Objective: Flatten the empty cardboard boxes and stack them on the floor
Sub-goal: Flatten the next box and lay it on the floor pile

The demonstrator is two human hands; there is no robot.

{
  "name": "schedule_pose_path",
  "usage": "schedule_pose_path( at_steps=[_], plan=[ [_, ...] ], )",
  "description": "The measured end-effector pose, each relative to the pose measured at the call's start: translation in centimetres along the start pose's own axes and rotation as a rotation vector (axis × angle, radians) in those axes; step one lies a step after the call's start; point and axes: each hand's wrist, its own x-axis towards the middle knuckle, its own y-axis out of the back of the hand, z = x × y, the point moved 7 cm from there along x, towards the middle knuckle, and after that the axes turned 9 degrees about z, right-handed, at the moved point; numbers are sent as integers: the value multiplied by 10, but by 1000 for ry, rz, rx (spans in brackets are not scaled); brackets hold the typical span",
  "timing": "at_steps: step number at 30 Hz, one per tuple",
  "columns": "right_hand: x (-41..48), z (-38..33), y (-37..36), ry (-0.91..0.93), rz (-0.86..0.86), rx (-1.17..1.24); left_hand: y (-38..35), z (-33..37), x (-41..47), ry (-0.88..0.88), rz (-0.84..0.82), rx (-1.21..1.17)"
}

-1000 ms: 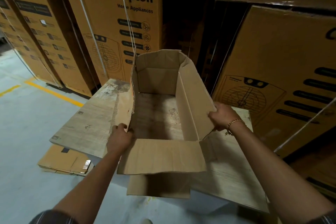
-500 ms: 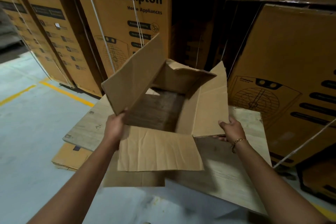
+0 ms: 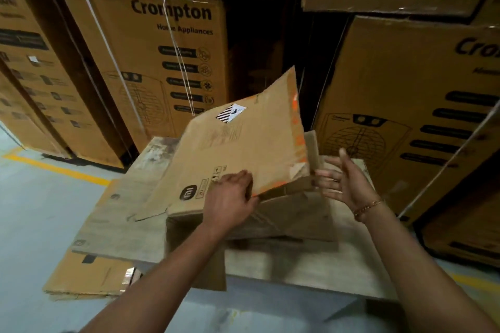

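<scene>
There are two hands, one left hand [image 3: 230,197] and one right hand [image 3: 343,181]. There is one bracelet [image 3: 369,207]. There is one half-folded box [image 3: 243,143], with one striped sticker [image 3: 230,113] on it. On the floor there is one brown flat pile [image 3: 81,278], and pale flat cardboard [image 3: 121,224] that may be one sheet or two. There are two yellow lines [image 3: 59,169]. At least six big printed boxes [image 3: 162,62] stand behind; more are partly hidden.

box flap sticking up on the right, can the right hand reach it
Probably yes: the open right hand hangs just beside the flap, nothing between them; the left hand grips the box.
</scene>
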Motion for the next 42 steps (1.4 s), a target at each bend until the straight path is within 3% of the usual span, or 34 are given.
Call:
schedule_pose_path(
  at_steps=[3,6,8,12,16,19,21,23,27,36,42],
  plan=[
    [-23,-33,-12,16,-42,52,-15,22,3,-123,-81,4],
    [-23,-35,-3,125,196,-309,-30,23,-4,-275,-211,-100],
    [-26,-27,7,120,313,-368,-36,0,-8,-341,-233,-45],
    [-29,-15,16,123,387,-441,-45,-87,-17,-237,-189,111],
    [-46,-18,-5,309,463,-1190,-48,-119,-20,-206,-209,120],
    [-74,-6,-63,582,186,-1345,-48,-115,-15,-211,-202,104],
    [-83,19,-93,639,-22,-1514,-49,-108,-14,-238,-213,98],
    [-82,38,-95,635,-27,-1649,-49,-96,-18,-281,-227,114],
    [-87,49,-86,688,76,-1722,-45,-77,-30,-308,-235,140],
    [-122,70,-65,799,67,-1682,-33,-65,-79,-371,-187,160],
    [-154,77,-56,939,28,-1693,-26,-78,-129,-113,-259,112]
  ],
)
